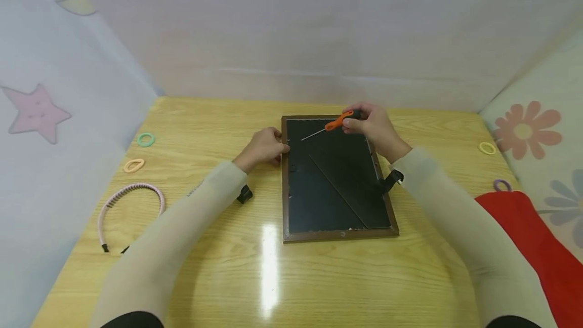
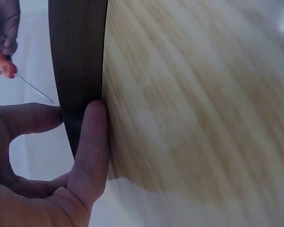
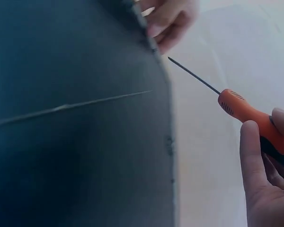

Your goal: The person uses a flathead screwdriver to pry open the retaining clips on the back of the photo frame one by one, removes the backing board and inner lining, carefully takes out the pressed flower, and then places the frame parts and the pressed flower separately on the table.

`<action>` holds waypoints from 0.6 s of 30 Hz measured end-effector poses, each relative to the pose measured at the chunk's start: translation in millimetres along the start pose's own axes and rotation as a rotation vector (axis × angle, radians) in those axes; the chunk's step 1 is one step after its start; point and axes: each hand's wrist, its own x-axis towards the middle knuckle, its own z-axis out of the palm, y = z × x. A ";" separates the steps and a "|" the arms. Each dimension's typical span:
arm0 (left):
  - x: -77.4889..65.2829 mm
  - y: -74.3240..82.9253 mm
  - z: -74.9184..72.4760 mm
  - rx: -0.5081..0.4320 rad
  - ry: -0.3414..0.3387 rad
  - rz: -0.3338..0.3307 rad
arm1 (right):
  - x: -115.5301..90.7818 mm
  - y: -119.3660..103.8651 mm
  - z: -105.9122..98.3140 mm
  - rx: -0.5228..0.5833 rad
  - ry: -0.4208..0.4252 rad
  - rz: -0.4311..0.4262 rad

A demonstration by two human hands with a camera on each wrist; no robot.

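Observation:
A brown picture frame (image 1: 314,237) lies back side up on the table, showing its black backing board (image 1: 302,206) with a slanting strut (image 1: 360,186). My left hand (image 1: 264,147) grips the frame's left edge; in the left wrist view, fingertips (image 2: 95,113) press against the brown side (image 2: 78,52). Over the upper part of the backing, my right hand (image 1: 375,128) holds a screwdriver (image 1: 337,122) by its orange and black handle. Its thin shaft points left and down across the board, and in the right wrist view the handle (image 3: 248,113) sits between thumb and fingers.
On the left of the wooden table (image 1: 227,282) lie a green ring (image 1: 152,142), a peach hair tie (image 1: 127,169) and a pink headband (image 1: 102,211). Toward the right are a yellow ring (image 1: 493,151), a purple ring (image 1: 497,182) and red cloth (image 1: 514,216). Pale sheets hang behind.

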 end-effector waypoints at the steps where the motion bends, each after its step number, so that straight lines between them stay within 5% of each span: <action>1: -1.2 1.1 0.6 -0.001 -0.002 -0.005 | -0.5 3.7 0.5 -0.017 0.001 0.020; 11: -40.1 -13.0 2.6 0.196 0.018 0.088 | -17.8 11.0 17.5 -0.198 -0.100 0.087; 18: -62.2 -21.5 5.0 0.244 -0.005 0.118 | -38.4 18.5 26.3 -0.251 -0.165 0.118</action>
